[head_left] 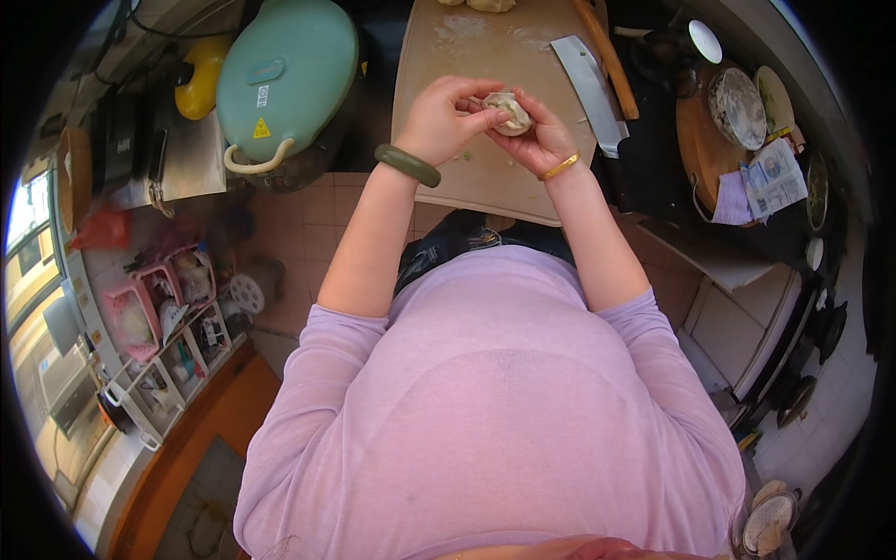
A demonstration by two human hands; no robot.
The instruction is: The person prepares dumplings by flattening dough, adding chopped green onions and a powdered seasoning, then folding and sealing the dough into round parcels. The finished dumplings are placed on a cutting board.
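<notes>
A piece of white dough folded around a greenish filling [509, 114] is held between both hands above a large cutting board [483, 185]. My left hand [448, 115], with a green bangle at the wrist, pinches the dough's near side with its thumb. Cupped around the right side of the dough is my right hand [542, 136], with a gold bracelet. Dusty white flour marks the board's far part, and small green bits lie on it below the hands. More pale dough pieces [490, 4] sit at the board's far edge, partly cut off by the picture.
A cleaver [586, 87] and a wooden rolling pin [610, 63] lie along the board's right side. Left of the board stands a green electric griddle [294, 77] with its lid down. Farther right, a floury bowl [737, 108] rests on a round wooden board [693, 150].
</notes>
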